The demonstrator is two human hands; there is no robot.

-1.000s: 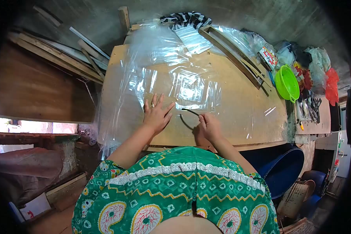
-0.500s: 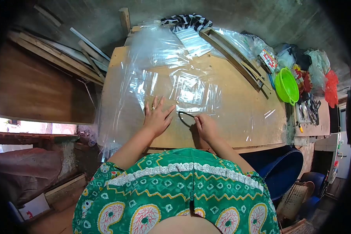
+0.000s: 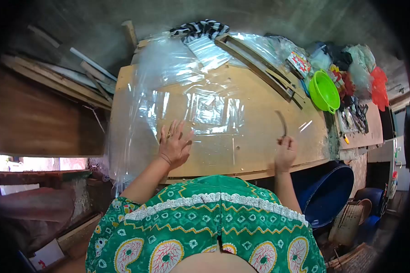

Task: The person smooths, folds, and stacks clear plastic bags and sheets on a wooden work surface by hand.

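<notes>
Head view: I spread my left hand [image 3: 175,144] beside the shiny patch of clear plastic film [image 3: 214,109] and grip a dark curved strip [image 3: 284,122] in my right hand [image 3: 285,154].
The film lies over the table [image 3: 262,157]; my left fingers are apart, holding nothing, and I cannot tell how firmly they press. My right hand is clamped on the strip's near end, well apart from the left, towards the table's front edge. The strip's free end points away from me, towards the wooden frame [image 3: 255,70], and blur hides whether it touches anything. I judge the step in hand to be steadying the film while handling the strip; the next move seems to call for a firm left palm and a controlled right wrist.
</notes>
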